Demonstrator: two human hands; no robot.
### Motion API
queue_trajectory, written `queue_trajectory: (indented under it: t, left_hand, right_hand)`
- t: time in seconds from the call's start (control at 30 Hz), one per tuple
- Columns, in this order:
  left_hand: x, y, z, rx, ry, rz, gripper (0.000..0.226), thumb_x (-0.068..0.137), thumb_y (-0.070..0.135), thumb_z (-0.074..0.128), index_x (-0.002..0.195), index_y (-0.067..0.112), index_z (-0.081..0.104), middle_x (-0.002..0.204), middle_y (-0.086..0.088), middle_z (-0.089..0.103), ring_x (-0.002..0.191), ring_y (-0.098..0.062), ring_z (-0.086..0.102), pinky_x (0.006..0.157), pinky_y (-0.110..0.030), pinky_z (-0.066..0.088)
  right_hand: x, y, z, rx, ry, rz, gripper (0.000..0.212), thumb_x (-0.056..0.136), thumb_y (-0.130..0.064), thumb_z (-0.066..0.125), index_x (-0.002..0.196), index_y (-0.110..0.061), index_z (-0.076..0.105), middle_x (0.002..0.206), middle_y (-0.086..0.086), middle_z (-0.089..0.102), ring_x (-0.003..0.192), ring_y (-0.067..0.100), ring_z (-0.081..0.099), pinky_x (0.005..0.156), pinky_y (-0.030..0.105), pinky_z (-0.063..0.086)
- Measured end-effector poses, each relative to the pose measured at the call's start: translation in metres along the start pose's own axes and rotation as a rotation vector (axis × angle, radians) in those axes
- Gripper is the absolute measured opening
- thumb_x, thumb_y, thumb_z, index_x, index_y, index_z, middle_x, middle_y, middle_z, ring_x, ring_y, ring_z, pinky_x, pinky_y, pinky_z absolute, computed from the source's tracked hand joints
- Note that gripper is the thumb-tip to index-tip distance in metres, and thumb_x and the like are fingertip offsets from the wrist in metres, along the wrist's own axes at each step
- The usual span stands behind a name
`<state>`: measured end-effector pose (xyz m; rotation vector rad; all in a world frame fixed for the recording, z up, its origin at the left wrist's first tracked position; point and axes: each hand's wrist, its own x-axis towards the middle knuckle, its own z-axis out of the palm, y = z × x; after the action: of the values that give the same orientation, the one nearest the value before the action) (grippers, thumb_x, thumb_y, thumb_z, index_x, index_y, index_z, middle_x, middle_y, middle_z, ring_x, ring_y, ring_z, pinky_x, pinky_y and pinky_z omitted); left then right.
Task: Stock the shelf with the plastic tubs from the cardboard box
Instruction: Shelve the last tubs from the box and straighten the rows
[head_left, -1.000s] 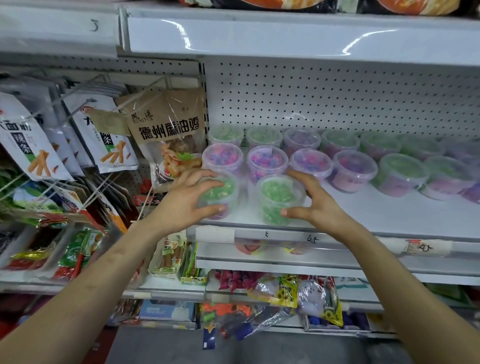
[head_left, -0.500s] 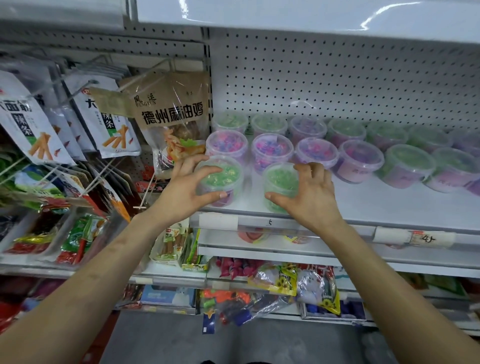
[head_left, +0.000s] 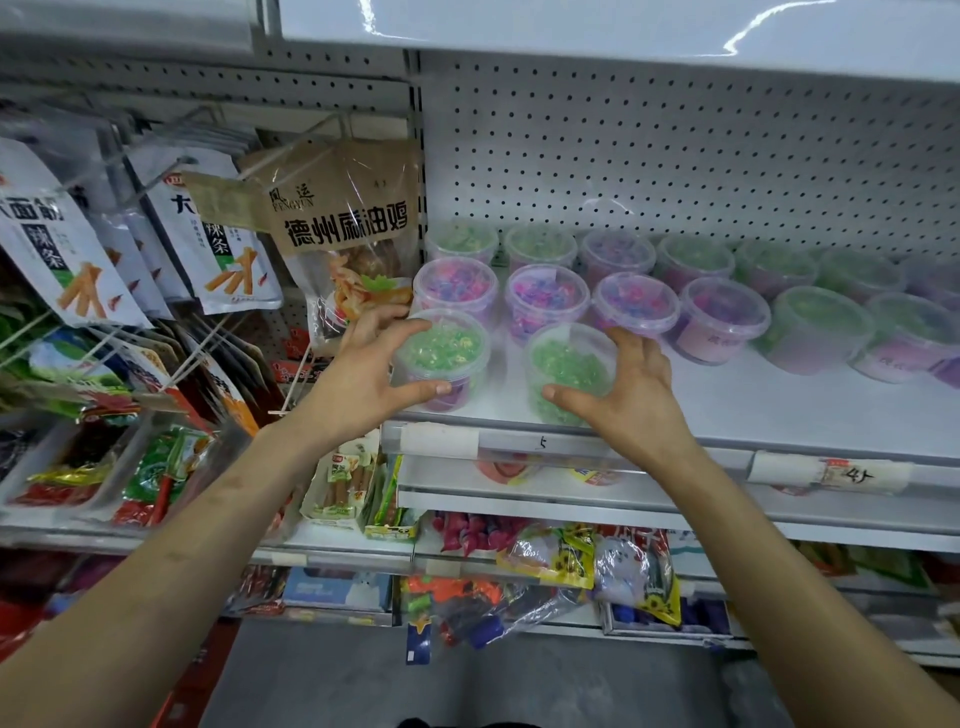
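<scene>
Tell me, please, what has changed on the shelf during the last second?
The right hand slid from over the lid of the right green-filled clear plastic tub back to its side. The left hand still holds the left green-filled tub; both tubs stayed put.

Right of the front green tub (head_left: 566, 358) the shelf (head_left: 769, 410) lies bare — reachable; rows of tubs (head_left: 548, 299) crowd behind it, a second tub (head_left: 441, 353) and hanging bag (head_left: 345, 208) left.

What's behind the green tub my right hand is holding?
Directly behind the green tub in the right hand stands a pink-and-purple tub, then a back-row green tub. Their lower walls are hidden by the tubs in front.
</scene>
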<state>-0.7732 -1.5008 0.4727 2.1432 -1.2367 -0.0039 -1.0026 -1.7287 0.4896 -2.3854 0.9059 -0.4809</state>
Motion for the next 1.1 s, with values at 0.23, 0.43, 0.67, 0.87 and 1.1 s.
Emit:
queue_trajectory:
  t: [0.23,0.43,0.67,0.87,1.1]
  left_hand:
    - [0.004,0.005,0.002,-0.013,-0.019,-0.02,0.079,0.078,0.064,0.076,0.145,0.03,0.054,0.151,0.003,0.04,0.146,-0.015,0.031,0.118,-0.029,0.025]
    - [0.002,0.005,-0.005,-0.049,-0.024,-0.009,0.079,0.078,0.063,0.074,0.146,0.028,0.053,0.151,0.005,0.04,0.141,-0.004,0.03,0.115,-0.023,0.022]
    - [-0.001,0.004,-0.005,-0.071,-0.07,0.003,0.081,0.079,0.064,0.072,0.149,0.032,0.048,0.154,0.007,0.037,0.142,-0.003,0.031,0.115,-0.021,0.021]
    - [0.0,0.006,-0.003,-0.098,-0.057,0.008,0.079,0.08,0.059,0.076,0.149,0.033,0.049,0.153,0.009,0.036,0.141,0.0,0.031,0.115,-0.02,0.022]
    - [-0.001,0.004,-0.006,-0.138,-0.072,0.02,0.078,0.08,0.059,0.075,0.149,0.035,0.047,0.155,0.009,0.035,0.145,-0.003,0.029,0.119,-0.026,0.022]
  right_hand:
    - [-0.003,-0.005,-0.001,0.079,0.0,-0.07,0.092,0.08,-0.048,0.087,0.153,-0.022,0.038,0.154,0.005,0.04,0.145,0.025,0.036,0.118,0.043,0.036]
    - [0.0,-0.005,0.003,0.149,-0.083,-0.089,0.093,0.086,-0.041,0.082,0.159,-0.022,0.029,0.161,0.0,0.035,0.147,0.02,0.037,0.116,0.035,0.035]
    - [-0.002,-0.003,0.008,0.143,-0.058,-0.099,0.098,0.081,-0.049,0.086,0.158,-0.026,0.03,0.156,-0.001,0.031,0.144,0.017,0.036,0.113,0.034,0.038]
    - [-0.001,-0.004,0.007,0.15,-0.066,-0.099,0.1,0.082,-0.048,0.085,0.159,-0.024,0.027,0.156,0.0,0.032,0.137,0.018,0.045,0.112,0.04,0.044]
    - [-0.008,0.002,0.004,0.236,-0.119,-0.066,0.101,0.083,-0.048,0.085,0.162,-0.029,0.023,0.16,-0.005,0.031,0.14,0.015,0.044,0.116,0.039,0.042]
